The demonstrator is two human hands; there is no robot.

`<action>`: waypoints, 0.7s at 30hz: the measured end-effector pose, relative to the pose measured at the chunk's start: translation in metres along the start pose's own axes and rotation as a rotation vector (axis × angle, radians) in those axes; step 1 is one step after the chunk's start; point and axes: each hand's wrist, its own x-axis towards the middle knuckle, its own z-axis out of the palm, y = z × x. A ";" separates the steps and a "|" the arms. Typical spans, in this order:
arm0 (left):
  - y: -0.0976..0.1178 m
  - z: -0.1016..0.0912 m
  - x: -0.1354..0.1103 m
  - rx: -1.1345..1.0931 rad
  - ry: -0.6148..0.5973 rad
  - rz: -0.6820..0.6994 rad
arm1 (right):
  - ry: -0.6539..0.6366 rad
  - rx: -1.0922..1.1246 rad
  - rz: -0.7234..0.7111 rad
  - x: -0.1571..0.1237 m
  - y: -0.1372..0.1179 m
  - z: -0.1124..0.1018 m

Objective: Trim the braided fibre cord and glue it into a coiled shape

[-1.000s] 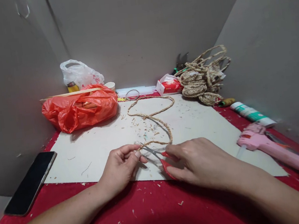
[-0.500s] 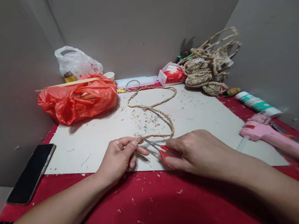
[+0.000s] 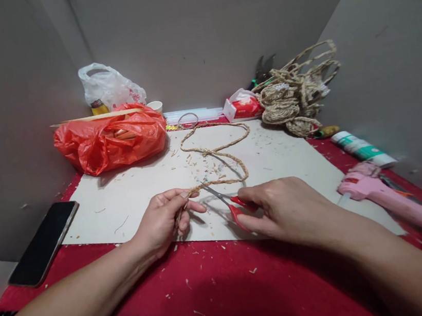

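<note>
Between thumb and forefinger, my left hand [image 3: 169, 212] pinches a braided straw-coloured cord [image 3: 233, 180] near one end. A short length of the cord passes below the fingers, and the rest curves away over the white board [image 3: 150, 166] in loose loops. My right hand [image 3: 276, 209] grips red-handled scissors [image 3: 220, 197] with its fingers in the handles. The blades are parted and point left, their tips at the cord just right of my left fingertips. Whether the blades touch the cord I cannot tell.
Left stand an orange plastic bag [image 3: 116, 144] and a phone [image 3: 43, 243]. Coiled cord bundles [image 3: 281, 102] and a tissue pack [image 3: 243, 106] are at the back right. A pink glue gun [image 3: 390, 194] lies right. Fibre scraps litter the board and red cloth [image 3: 219, 281].
The cord has slid through my left fingers, so more of it hangs below them, and its near stretch sits higher. The scissors have moved slightly right and up.
</note>
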 end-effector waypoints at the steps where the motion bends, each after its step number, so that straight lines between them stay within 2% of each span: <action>1: 0.000 0.000 0.000 -0.013 -0.004 -0.013 | -0.003 -0.017 -0.006 0.000 -0.001 0.000; 7: -0.003 0.000 -0.001 -0.060 -0.057 -0.035 | 0.032 -0.141 0.000 0.002 -0.013 0.004; 12: -0.005 0.000 0.000 -0.117 -0.109 -0.058 | 0.044 -0.149 0.010 0.004 -0.018 0.008; 21: -0.006 0.000 0.001 -0.198 -0.035 -0.126 | 0.035 -0.137 0.019 0.003 -0.015 0.010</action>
